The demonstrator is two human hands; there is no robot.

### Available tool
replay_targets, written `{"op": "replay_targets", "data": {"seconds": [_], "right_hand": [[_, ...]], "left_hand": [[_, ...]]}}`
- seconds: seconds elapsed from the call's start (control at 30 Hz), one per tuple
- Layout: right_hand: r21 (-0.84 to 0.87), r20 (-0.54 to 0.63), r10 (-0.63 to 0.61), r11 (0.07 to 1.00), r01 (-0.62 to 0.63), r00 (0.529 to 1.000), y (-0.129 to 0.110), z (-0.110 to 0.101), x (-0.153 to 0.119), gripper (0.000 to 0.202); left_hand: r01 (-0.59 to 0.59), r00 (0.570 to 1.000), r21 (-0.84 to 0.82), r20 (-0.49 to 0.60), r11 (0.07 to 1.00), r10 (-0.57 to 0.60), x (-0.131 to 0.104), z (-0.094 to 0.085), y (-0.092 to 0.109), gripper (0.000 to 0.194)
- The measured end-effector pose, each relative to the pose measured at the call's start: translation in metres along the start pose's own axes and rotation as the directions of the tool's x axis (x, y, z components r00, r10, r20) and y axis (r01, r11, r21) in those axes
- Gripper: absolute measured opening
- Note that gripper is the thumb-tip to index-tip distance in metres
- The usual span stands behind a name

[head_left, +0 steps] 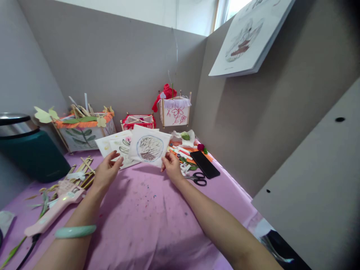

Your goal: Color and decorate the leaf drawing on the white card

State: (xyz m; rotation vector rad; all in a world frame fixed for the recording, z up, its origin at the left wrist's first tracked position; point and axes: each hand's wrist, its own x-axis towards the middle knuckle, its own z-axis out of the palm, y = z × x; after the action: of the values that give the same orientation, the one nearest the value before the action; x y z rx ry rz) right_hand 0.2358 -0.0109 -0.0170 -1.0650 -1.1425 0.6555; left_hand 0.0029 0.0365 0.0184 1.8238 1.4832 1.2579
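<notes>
My right hand (172, 165) pinches the lower right corner of a white sheet with a round drawing (150, 148), brown and grey inside a blue ring. The sheet is tilted up above the table. My left hand (108, 168) holds nothing, its fingers apart and curved, a little left of that sheet. Behind it lie more white sheets (105, 144), one with a pink flower and dark leaves drawn on it. Black-handled scissors (199, 179) lie just right of my right hand, their blades partly hidden.
A pink glue gun (56, 213), wooden sticks (87, 168) and a teal bottle (30, 153) are at the left. Paper lanterns (80, 137) stand along the back; another lantern (176, 110) hangs by a string. A phone (205, 164) and markers (182, 153) lie at the right.
</notes>
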Motion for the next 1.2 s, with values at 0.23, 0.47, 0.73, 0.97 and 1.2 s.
{"op": "replay_targets", "data": {"seconds": [0.23,0.47,0.73,0.97,1.2], "right_hand": [[-0.112,0.153,0.044,0.993,-0.027,0.987,0.002,0.009,-0.021,0.018],[-0.534,0.236,-0.091,0.820,0.208,0.967,-0.009,-0.005,-0.036,0.022],[-0.927,0.260,0.056,0.295,0.233,0.964,-0.021,-0.053,-0.043,0.038],[-0.951,0.223,0.108,0.241,0.192,0.969,-0.028,-0.083,-0.054,0.018],[-0.990,0.052,0.080,0.134,0.041,0.995,-0.034,-0.087,-0.052,0.025]], "left_hand": [[0.060,0.998,0.135,0.012,0.989,-0.062,-0.021,-0.010,0.004,0.041],[0.005,0.991,0.314,-0.129,0.949,0.038,-0.032,-0.016,0.003,0.028],[-0.025,0.945,0.189,-0.317,0.982,0.085,-0.039,-0.022,-0.001,0.027],[-0.014,0.955,0.206,-0.288,0.978,0.075,-0.040,-0.020,0.002,0.028],[-0.035,0.955,0.193,-0.281,0.981,0.090,-0.042,-0.020,0.005,0.026]]}}
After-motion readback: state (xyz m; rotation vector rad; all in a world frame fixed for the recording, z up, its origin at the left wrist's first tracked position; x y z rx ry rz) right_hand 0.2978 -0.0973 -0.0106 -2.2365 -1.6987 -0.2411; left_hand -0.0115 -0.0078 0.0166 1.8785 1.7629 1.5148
